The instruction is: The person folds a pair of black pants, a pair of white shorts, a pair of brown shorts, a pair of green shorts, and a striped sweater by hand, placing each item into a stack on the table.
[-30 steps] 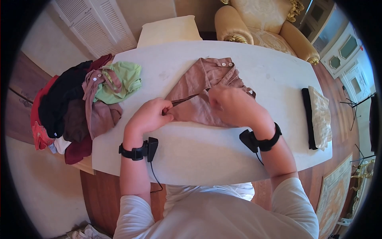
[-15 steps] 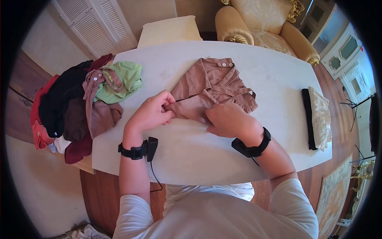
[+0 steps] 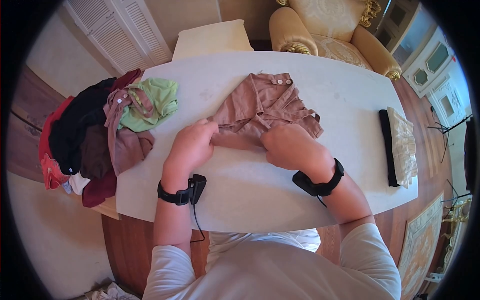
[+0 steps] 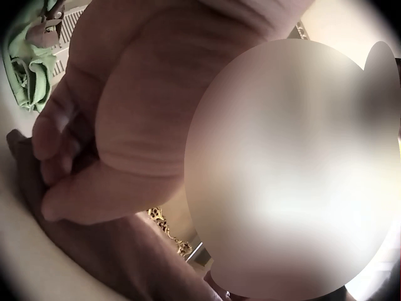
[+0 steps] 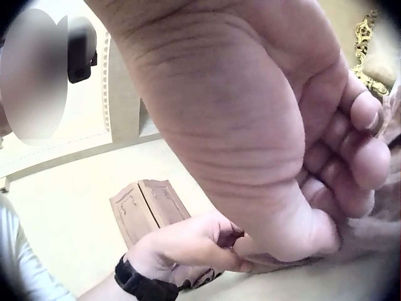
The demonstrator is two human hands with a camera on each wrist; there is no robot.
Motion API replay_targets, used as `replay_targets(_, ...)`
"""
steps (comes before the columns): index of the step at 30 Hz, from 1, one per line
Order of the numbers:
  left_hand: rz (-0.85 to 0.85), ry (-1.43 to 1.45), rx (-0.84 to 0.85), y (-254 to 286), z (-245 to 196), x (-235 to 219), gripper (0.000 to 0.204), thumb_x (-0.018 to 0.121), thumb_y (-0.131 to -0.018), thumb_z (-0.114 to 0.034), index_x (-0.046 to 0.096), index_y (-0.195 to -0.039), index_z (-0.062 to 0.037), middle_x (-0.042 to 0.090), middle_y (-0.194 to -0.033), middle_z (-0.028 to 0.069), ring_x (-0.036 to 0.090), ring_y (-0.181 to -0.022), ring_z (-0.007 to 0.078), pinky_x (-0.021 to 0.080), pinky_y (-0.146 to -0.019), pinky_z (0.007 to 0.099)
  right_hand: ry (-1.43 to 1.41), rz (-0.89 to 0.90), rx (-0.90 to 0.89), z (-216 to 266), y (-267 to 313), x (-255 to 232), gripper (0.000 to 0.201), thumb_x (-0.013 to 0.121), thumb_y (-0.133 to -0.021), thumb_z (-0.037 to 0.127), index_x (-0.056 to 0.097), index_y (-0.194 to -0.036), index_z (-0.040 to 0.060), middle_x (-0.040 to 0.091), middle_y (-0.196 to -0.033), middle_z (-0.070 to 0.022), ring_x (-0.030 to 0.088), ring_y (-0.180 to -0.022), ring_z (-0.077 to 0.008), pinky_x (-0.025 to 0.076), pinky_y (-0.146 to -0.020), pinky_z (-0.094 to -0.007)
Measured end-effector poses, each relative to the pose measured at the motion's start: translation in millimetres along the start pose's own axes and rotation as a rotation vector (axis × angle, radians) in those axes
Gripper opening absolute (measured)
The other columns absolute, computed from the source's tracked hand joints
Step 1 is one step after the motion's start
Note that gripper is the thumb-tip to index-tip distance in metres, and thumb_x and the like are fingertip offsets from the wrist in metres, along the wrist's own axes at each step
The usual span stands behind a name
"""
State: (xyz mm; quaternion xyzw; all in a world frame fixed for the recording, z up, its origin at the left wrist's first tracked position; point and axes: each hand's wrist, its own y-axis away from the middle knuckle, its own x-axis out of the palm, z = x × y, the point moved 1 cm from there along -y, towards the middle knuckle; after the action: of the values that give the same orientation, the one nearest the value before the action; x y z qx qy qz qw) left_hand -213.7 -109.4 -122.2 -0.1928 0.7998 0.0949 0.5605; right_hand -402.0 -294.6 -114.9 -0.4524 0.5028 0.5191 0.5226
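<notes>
A dusty-pink garment (image 3: 265, 102) with white buttons lies partly folded in the middle of the white table (image 3: 240, 190). At its near left corner the left hand (image 3: 192, 145) pinches the cloth between thumb and fingers; the left wrist view shows this cloth (image 4: 119, 251) under the thumb. The right hand (image 3: 297, 150) grips the near edge farther right, its fingers curled; in the right wrist view, thumb and fingertips meet at the fabric (image 5: 369, 235). A short stretch of the near edge runs between both hands.
A heap of clothes (image 3: 85, 135), black, red, brown and green, lies at the table's left end. Folded black and cream garments (image 3: 402, 147) lie near the right edge. Beyond the far edge stand a cream-covered seat (image 3: 212, 37) and a gold armchair (image 3: 335, 35).
The left hand has turned and closed on the left corner. The right hand first moved toward the near edge, then slightly up, and now grips the cloth there.
</notes>
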Motion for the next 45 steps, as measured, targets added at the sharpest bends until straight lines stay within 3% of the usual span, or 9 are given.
replay_targets(6, 0.256, 0.3, -0.128, 3.8, -2.3, -14.8, 0.025, 0.085, -0.08, -0.019, 0.069, -0.093, -0.0044, 0.073, -0.088, 0.0155, 0.072, -0.08, 0.0316, 0.055, -0.071, 0.0404, -0.082, 0.166, -0.003, 10.9, 2.2, -0.9, 0.014, 0.064, -0.081, 0.006, 0.078, -0.082, 0.0046, 0.077, -0.087, -0.0182, 0.076, -0.084, -0.0365, 0.058, -0.071, -0.0449)
replay_targets(10, 0.263, 0.291, -0.109, -1.7, 12.3, -0.3, 0.033, 0.091, -0.075, -0.025, 0.069, -0.086, -0.0036, 0.073, -0.08, 0.0135, 0.07, -0.072, 0.0288, 0.054, -0.067, 0.0392, -0.124, 0.223, -0.019, 7.2, 4.1, -3.3, 0.017, 0.064, -0.08, 0.01, 0.077, -0.084, 0.0, 0.074, -0.085, -0.0216, 0.073, -0.084, -0.0407, 0.057, -0.073, -0.0477)
replay_targets(13, 0.203, 0.25, -0.079, -0.9, 7.5, -3.5, 0.035, 0.092, -0.077, -0.019, 0.064, -0.086, -0.0016, 0.065, -0.071, 0.0052, 0.06, -0.064, 0.016, 0.05, -0.062, 0.0324, -0.164, 0.275, -0.034, 4.2, 4.2, -7.9, 0.021, 0.068, -0.085, 0.018, 0.077, -0.083, -0.0002, 0.074, -0.084, -0.022, 0.073, -0.084, -0.0411, 0.057, -0.073, -0.0485)
replay_targets(16, 0.043, 0.23, -0.217, -0.4, -5.8, -24.3, 0.042, 0.094, -0.075, -0.024, 0.062, -0.091, -0.0028, 0.064, -0.081, 0.0059, 0.062, -0.074, 0.019, 0.051, -0.067, 0.034, -0.214, 0.199, -0.021, 0.2, 3.5, -13.6, 0.029, 0.072, -0.088, 0.028, 0.076, -0.084, -0.0002, 0.074, -0.084, -0.0209, 0.073, -0.084, -0.0404, 0.057, -0.074, -0.0486)
replay_targets(19, -0.208, 0.129, -0.04, -2.6, 3.0, -18.0, 0.049, 0.096, -0.072, -0.026, 0.059, -0.097, -0.0049, 0.061, -0.094, 0.0077, 0.062, -0.091, 0.023, 0.051, -0.078, 0.0365, -0.2, 0.013, -0.006, -2.1, -4.6, -2.4, 0.032, 0.073, -0.088, 0.032, 0.075, -0.088, 0.0003, 0.075, -0.085, -0.0185, 0.074, -0.083, -0.0382, 0.058, -0.073, -0.0472)
replay_targets(29, 0.128, 0.156, 0.015, -1.5, 6.3, -2.8, 0.041, 0.094, -0.068, -0.019, 0.063, -0.092, -0.0062, 0.061, -0.097, 0.0095, 0.06, -0.097, 0.0308, 0.05, -0.085, 0.0389, -0.265, 0.06, 0.071, -6.7, -12.0, 9.8, 0.026, 0.076, -0.085, 0.027, 0.073, -0.091, 0.0021, 0.074, -0.09, -0.0213, 0.072, -0.089, -0.039, 0.056, -0.078, -0.048)
replay_targets(33, 0.144, 0.162, 0.018, -0.8, 3.3, -2.8, 0.034, 0.093, -0.069, -0.016, 0.065, -0.087, -0.0063, 0.061, -0.095, 0.0093, 0.061, -0.097, 0.0302, 0.05, -0.084, 0.0391, -0.266, 0.088, 0.055, -18.0, -6.1, 6.8, 0.025, 0.076, -0.086, 0.024, 0.071, -0.094, 0.0006, 0.074, -0.093, -0.021, 0.072, -0.095, -0.0377, 0.056, -0.081, -0.0463)
replay_targets(36, 0.103, 0.15, 0.023, -0.3, -0.5, -6.8, 0.032, 0.092, -0.07, -0.017, 0.066, -0.084, -0.0063, 0.061, -0.094, 0.0096, 0.061, -0.097, 0.0301, 0.05, -0.084, 0.0387, -0.195, -0.191, 0.127, -22.2, -7.6, 16.6, 0.029, 0.076, -0.088, 0.02, 0.065, -0.104, -0.0011, 0.074, -0.093, -0.0208, 0.071, -0.097, -0.0384, 0.056, -0.082, -0.0468)
replay_targets(45, 0.159, 0.136, 0.087, 3.1, -5.3, -11.2, 0.031, 0.092, -0.072, -0.027, 0.07, -0.079, -0.0058, 0.061, -0.093, 0.0091, 0.06, -0.098, 0.0309, 0.049, -0.086, 0.0395, -0.432, -0.183, 0.221, -25.4, -13.7, 1.1, 0.029, 0.071, -0.087, 0.006, 0.056, -0.11, 0.0002, 0.072, -0.093, -0.021, 0.071, -0.094, -0.0428, 0.054, -0.08, -0.0496)
